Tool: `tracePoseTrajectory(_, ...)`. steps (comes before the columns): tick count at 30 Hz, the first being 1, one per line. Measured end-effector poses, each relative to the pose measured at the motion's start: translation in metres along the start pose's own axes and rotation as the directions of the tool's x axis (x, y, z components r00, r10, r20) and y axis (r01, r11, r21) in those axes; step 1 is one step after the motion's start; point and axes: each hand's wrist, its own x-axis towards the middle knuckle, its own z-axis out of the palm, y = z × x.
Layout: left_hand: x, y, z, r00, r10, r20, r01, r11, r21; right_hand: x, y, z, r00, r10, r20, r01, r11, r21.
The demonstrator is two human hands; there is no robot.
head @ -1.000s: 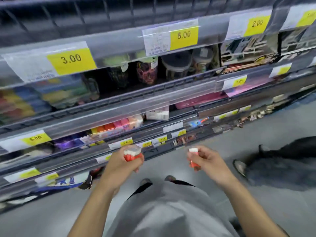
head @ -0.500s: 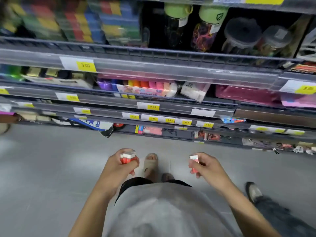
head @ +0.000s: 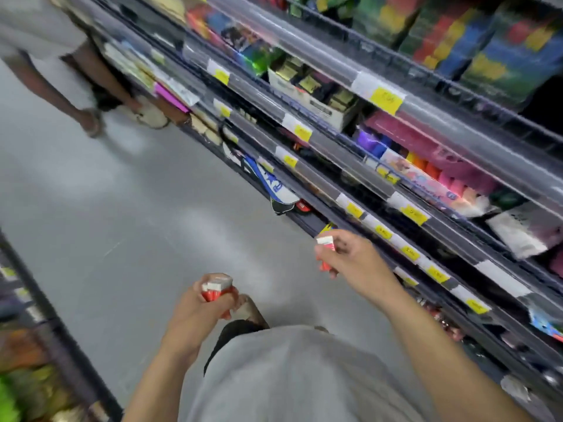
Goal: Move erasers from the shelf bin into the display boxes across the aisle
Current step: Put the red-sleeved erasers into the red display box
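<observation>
Head view, single entry.

Item 1: bundle of erasers (head: 217, 290), several small rectangular blocks in red-and-white sleeves, clenched in the left hand (head: 195, 315) with the fingers curled round them; white ends stand proud above the fist. Location: over the aisle floor (head: 106, 239), in front of the person's grey shirt (head: 289, 376), well apart from any shelf.

Item 2: single eraser (head: 325, 249), same red-and-white sleeve, pinched in the right hand (head: 347, 263) between thumb and fingers, near the front edge of the lower shelf rails (head: 396, 239).

Handling, as judged: light, firm, slightly rubbery blocks, not fragile; the glossy sleeves are likely slick, so loose ones in a bundle may slide out. Best held across the long flat faces, the bundle squeezed from its sides.

Surroundings: tiered shelving on the right with clear plastic rail fronts and yellow price tags (head: 387, 100); boxed goods and multicoloured stacked packs (head: 487, 41) above; pink packs further down. Smooth grey floor. A second shelf edge (head: 45, 330) at the lower left, blurred. Another person's legs (head: 88, 117) at the upper left. Display boxes cannot be made out; picture is motion-blurred.
</observation>
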Motion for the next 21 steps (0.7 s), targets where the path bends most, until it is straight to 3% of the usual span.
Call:
tracePoseTrajectory(10, 0.067, 0.015, -0.135, 0.995, -0.024, -0.099, 0.007, 0.986, -0.165, 0.081, -0.033, 0.122, 0.996, 0.031, 0.082, -0.021, 0.993, -0.117)
tracePoseTrajectory(21, 0.161, 0.096, -0.223, 0.993, 0.035, -0.115, -0.062, 0.970, -0.236, 0.190, -0.069, 0.170, 0.983, 0.151, 0.102, -0.133, 0.978, -0.160)
